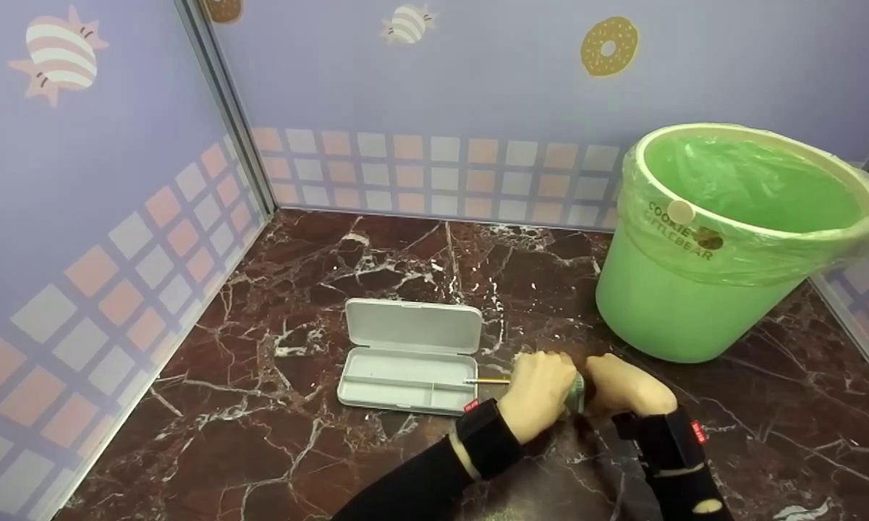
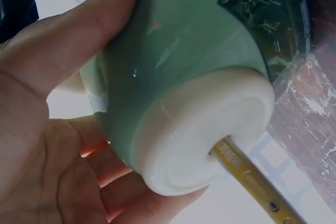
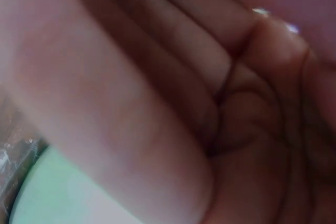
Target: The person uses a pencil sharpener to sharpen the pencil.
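My left hand grips a green pencil sharpener with a white round face and a see-through dark tray. A yellow pencil sticks out of the hole in that face. In the head view the pencil's far end reaches over the right edge of an open white pencil case. At the sharpener's other end is my right hand, its fingers curled in the right wrist view. The part of the sharpener they hold is hidden behind them.
A green bin lined with a clear bag stands behind and right of my hands. Patterned panels enclose the dark marbled table at the back and sides. White specks lie on the tabletop behind the case.
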`<action>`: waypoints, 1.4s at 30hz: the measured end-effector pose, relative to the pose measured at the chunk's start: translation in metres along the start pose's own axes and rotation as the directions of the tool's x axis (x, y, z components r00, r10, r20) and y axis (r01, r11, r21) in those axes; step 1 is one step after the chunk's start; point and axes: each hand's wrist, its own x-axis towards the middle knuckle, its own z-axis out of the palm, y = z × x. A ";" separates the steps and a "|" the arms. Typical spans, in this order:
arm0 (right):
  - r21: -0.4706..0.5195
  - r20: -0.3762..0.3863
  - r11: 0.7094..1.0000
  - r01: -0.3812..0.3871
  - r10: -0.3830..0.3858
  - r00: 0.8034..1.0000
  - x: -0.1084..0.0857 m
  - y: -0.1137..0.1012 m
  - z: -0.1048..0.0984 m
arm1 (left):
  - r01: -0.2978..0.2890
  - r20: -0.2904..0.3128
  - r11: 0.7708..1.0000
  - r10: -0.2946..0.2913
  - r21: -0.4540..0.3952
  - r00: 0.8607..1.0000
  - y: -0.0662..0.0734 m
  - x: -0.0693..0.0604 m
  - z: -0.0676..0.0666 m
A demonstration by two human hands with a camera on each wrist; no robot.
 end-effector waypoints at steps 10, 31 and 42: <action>0.041 -0.010 0.977 0.211 -0.210 0.978 -0.020 -0.004 -0.022 | 0.004 -0.094 0.999 0.000 0.042 0.996 0.000 0.000 0.002; -0.137 -0.333 0.974 0.183 -0.219 0.917 -0.016 -0.010 -0.027 | -0.075 -0.059 0.995 0.079 0.069 0.995 -0.001 0.001 0.005; -0.147 -0.449 0.983 0.106 -0.162 0.878 0.012 0.004 -0.008 | -0.092 -0.045 0.994 0.095 0.060 0.995 -0.001 0.001 0.004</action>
